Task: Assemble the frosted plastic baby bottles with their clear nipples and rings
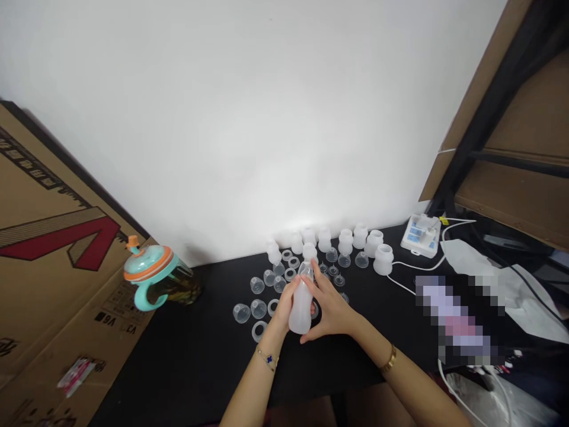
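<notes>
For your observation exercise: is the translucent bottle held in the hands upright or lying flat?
Upright, tilted slightly: the bottle stands base down above the black table, gripped between the left hand and the right hand.

The black bench (186, 362) lies bare in front and to the left, giving open passage there. Farther back, a scatter of clear plastic domes and rings (267, 296) and a row of white translucent bottle bodies (347, 240) crowd the way to the white wall (249, 118). A teal and orange handled cup (153, 276) and a brown cardboard box (48, 261) block the left; a white corded device (421, 235) and black shelf frame (484, 112) close the right.
</notes>
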`<state>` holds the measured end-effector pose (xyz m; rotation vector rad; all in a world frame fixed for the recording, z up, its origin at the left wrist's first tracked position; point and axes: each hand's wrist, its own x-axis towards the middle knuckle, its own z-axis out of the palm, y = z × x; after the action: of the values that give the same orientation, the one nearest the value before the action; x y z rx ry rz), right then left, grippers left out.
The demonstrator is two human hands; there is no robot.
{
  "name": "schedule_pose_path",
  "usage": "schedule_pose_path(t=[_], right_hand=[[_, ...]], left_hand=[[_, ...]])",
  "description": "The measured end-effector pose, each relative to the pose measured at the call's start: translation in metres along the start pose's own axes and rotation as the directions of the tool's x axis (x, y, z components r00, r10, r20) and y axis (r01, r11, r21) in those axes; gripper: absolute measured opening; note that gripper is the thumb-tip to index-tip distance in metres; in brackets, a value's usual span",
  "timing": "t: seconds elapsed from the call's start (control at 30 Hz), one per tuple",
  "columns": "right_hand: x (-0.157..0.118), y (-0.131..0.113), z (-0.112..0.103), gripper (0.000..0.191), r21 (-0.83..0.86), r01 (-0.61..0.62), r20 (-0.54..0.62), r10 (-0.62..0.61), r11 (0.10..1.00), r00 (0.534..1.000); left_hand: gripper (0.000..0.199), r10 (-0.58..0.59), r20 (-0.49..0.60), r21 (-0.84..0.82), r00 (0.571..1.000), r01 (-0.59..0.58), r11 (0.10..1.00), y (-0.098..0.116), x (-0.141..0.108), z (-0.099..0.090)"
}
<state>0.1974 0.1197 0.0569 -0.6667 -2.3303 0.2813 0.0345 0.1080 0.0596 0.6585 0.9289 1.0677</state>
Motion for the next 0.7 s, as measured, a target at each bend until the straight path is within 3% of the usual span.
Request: schedule_pose_path(t=[0.27,0.53,0.7], right_hand=[[0.0022,-0.0025,-0.0075,0.128,0.080,-0.041,0.039,0.038,0.996,0.999],[0.0025,-0.0015,-0.0075,0.127,0.112,-0.031,-0.012,0.033,0.993,0.999],[0.0026,-0.0014,-0.0071,0.116,0.124,-0.007,-0.037,0.012,0.992,0.999]], left_hand=[[0.067,-0.042,-0.003,-0.023,0.999,0.042,0.999,-0.0032,0.0058,-0.0003],[0.054,0.124,0.012,0.004,0.992,-0.124,0.992,-0.0051,0.0031,0.0038],[0.054,0.142,-0.002,0.042,0.990,-0.142,0.989,-0.0035,0.0023,0.0045]])
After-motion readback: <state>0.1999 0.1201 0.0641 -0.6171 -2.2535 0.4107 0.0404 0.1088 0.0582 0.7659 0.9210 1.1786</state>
